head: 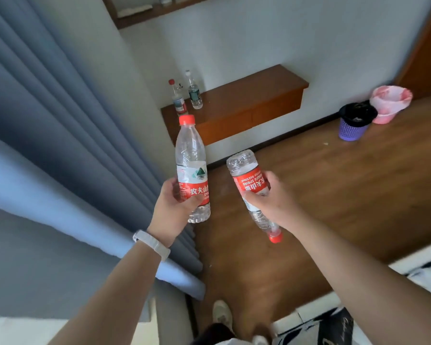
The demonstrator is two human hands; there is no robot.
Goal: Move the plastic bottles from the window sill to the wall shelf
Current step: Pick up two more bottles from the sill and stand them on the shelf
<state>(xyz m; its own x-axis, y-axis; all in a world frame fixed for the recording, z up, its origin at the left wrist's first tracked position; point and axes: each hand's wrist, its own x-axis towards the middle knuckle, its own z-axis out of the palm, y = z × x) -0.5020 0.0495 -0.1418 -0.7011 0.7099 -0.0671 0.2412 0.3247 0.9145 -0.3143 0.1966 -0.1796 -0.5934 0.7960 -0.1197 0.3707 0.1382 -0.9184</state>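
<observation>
My left hand (174, 207) grips an upright clear plastic bottle (189, 150) with a red cap and red label. My right hand (271, 205) holds a second red-label bottle (244, 168) upside down, its red cap pointing toward the floor. Ahead, a brown wooden wall shelf (246, 100) juts from the white wall. Two more bottles stand at its left end: a red-capped bottle (178, 99) and a white-capped bottle (194, 92). Both hands are in mid-air, short of the shelf.
Grey-blue curtains (60, 120) hang along the left. A purple bin with a black liner (353, 125) and a pink bin (388, 103) stand on the wooden floor (334, 183) at right. A higher wooden shelf (139, 13) is at the top. A bed edge (408, 265) shows bottom right.
</observation>
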